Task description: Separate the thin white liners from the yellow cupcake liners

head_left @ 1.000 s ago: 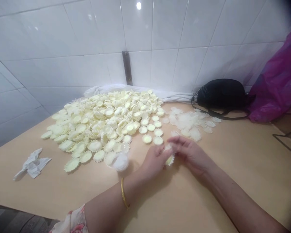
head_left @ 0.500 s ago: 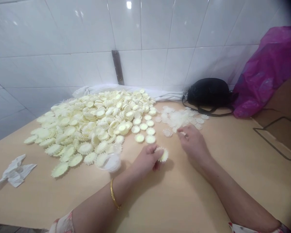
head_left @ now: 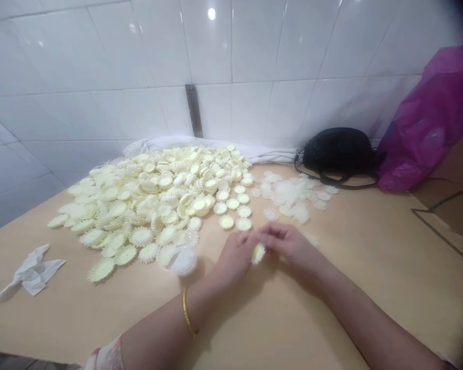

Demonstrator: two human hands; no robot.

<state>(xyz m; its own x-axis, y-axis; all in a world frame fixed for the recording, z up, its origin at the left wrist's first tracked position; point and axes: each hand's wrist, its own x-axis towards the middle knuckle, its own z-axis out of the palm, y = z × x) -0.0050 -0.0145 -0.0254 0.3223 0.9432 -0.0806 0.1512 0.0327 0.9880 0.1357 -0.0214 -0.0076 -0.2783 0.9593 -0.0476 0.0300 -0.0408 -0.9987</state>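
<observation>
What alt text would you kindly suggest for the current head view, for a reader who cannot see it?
A left hand holds a small, pale-yellow, jagged-edged disc over a tan table, the right hand close beside it. Beyond lie a large heap of similar discs and, to its right, a smaller whitish pile.

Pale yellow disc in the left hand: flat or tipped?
Tipped. The pale yellow disc shows as a tall oval by the left hand, while loose discs on the table look wider.
</observation>
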